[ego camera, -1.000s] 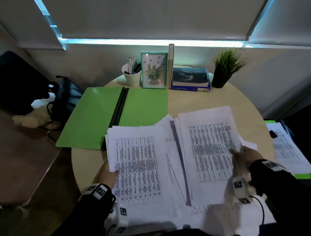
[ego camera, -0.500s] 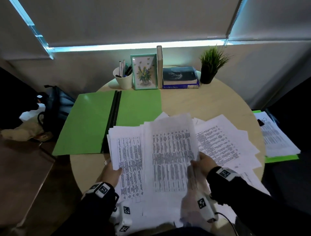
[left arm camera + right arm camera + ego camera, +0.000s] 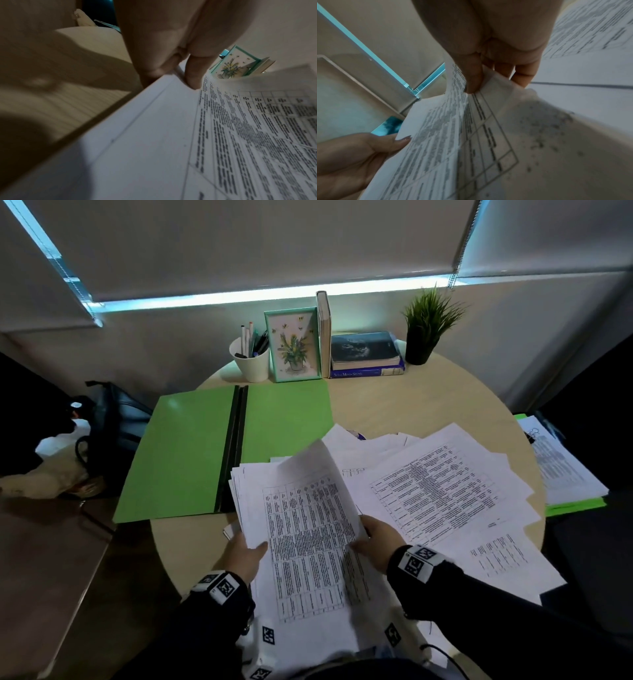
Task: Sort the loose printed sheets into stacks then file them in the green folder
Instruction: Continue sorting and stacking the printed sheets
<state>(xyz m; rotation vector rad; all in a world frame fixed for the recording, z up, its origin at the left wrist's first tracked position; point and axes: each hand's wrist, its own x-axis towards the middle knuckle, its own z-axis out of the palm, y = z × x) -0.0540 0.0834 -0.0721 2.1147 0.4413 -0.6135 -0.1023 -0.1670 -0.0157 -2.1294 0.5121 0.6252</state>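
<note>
A stack of printed sheets lies at the table's near edge, tables of text face up. My left hand grips its left edge, thumb on top. My right hand pinches the right edge of the top sheet, which curls upward. Several loose sheets are fanned out to the right. The green folder lies open and flat at the left, its dark spine in the middle.
At the back stand a white pen cup, a framed flower picture, an upright book, stacked books and a potted plant. Another pile of papers on a green folder sits off the table's right. A dark bag is at left.
My right hand carried a printed sheet from the right pile leftward onto the stack my left hand holds. The loose sheets on the right are now uncovered.
</note>
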